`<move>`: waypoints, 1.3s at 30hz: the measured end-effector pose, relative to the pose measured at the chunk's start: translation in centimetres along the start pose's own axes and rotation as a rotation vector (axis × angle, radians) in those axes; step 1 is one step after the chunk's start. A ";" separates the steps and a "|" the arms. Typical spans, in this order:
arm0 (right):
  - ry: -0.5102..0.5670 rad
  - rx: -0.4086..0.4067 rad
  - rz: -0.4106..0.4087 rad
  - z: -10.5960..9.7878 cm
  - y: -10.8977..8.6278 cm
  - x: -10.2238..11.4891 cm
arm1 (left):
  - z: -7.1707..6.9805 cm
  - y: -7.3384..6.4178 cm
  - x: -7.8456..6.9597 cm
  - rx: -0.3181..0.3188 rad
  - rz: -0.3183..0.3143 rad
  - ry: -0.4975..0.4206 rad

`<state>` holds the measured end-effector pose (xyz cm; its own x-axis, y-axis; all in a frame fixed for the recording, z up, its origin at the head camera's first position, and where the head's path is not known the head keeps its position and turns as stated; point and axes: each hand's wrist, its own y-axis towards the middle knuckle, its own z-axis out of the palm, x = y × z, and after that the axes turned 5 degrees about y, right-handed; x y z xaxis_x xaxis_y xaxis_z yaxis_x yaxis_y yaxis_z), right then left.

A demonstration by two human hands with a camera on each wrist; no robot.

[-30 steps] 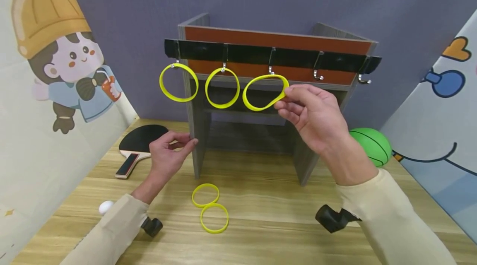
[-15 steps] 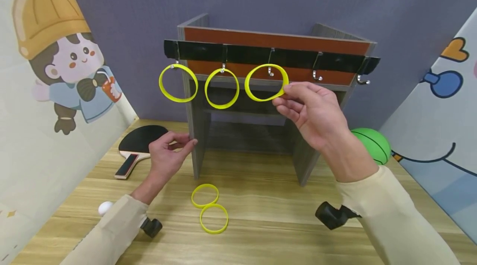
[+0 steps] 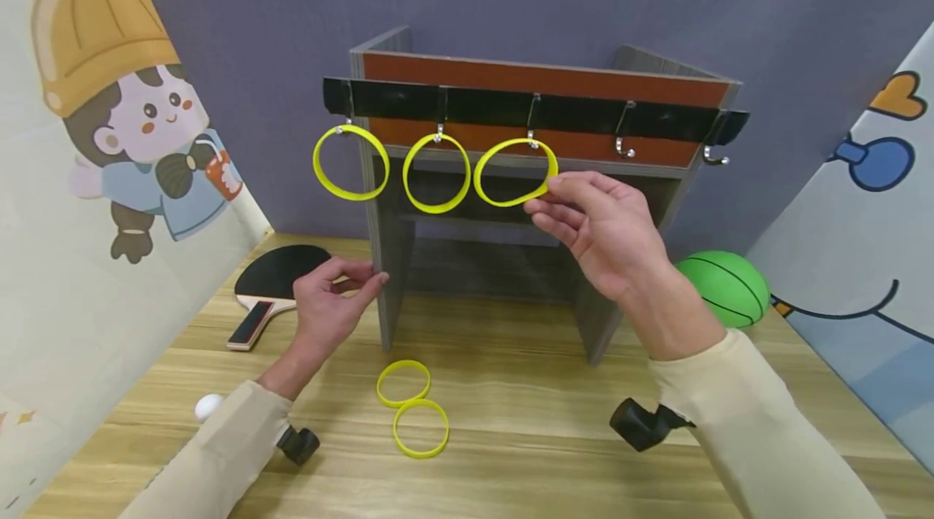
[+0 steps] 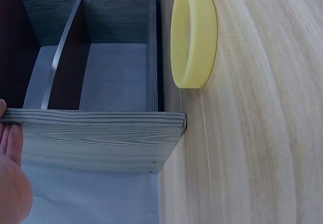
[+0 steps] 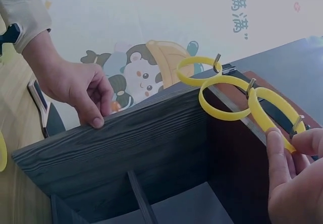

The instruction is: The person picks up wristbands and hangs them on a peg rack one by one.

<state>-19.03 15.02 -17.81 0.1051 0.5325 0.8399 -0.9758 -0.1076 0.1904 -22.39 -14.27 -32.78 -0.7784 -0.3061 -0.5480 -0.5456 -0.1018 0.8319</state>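
Observation:
My right hand (image 3: 606, 231) pinches a yellow silicone wristband (image 3: 477, 186) by its right side. The band's top edge is right at the third hook (image 3: 533, 139) of the black rail, with the hook's tip showing just inside the loop. Two similar yellow bands hang from the first and second hooks, a left band (image 3: 316, 162) and a middle band (image 3: 409, 186). My left hand (image 3: 332, 300) grips the front edge of the grey wooden shelf's left side panel (image 5: 151, 118), thumb on one face and fingers on the other.
Two more yellow wristbands (image 3: 421, 456) lie touching on the wooden table (image 3: 525, 454). Farther right on the rail is a bare hook (image 3: 623, 149). A table tennis bat (image 3: 280, 272) and a white ball (image 3: 207, 406) lie left; a green ball (image 3: 730, 288) sits right.
The wristband in my right hand rose around the third hook, then came down and slightly left, its top now at the hook. My left hand stayed on the panel.

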 end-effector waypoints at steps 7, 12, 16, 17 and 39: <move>-0.015 -0.004 0.014 -0.1 -0.2 -0.5 | -0.1 0.2 -1.0 0.015 -0.008 0.005; -0.057 0.011 0.006 -0.2 -1.0 -0.8 | -0.1 0.2 -1.2 0.017 -0.012 0.023; -0.082 0.032 0.008 -0.6 -2.0 -1.3 | -0.2 0.1 -1.0 0.019 -0.010 0.032; -0.093 0.040 0.011 -0.7 -2.3 -1.4 | -0.2 0.1 -0.9 0.017 -0.008 0.028; -0.504 0.438 0.429 -5.7 -9.6 -11.6 | 0.1 0.0 0.4 0.009 -0.008 0.009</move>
<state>-11.93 14.69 -32.24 -0.0864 -0.0632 0.9942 -0.7978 -0.5933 -0.1071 -22.73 -14.30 -33.03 -0.7713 -0.3139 -0.5537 -0.5543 -0.0962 0.8267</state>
